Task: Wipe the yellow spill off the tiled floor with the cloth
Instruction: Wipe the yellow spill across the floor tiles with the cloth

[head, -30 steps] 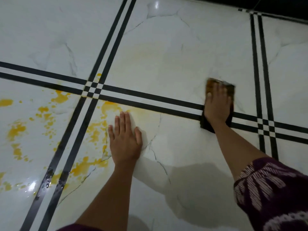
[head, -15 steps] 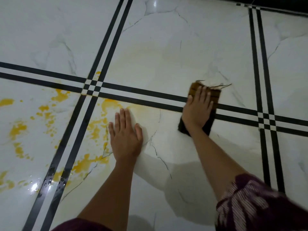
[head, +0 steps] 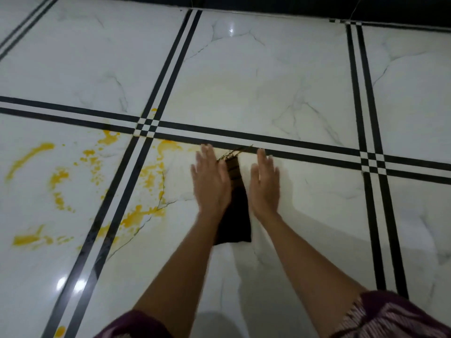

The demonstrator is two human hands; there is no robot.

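Note:
The dark cloth, with a frayed brown striped end, lies flat on the white tile between my two hands. My left hand is spread flat, its edge overlapping the cloth's left side. To the cloth's right, my right hand rests flat on the tile, fingers apart, holding nothing. The yellow spill lies in blotches left of my left hand, along the black double line. More yellow spill patches are scattered over the tile further left. A faint yellowish smear shows on the tile beyond the hands.
Black double lines cross the white marble-look floor in a grid. A dark wall base runs along the far edge. My patterned maroon sleeve shows at the bottom right.
My right hand slid the cloth leftward across the tile until it lay next to my left hand, then came off it onto the floor. The view shifted so more spill shows.

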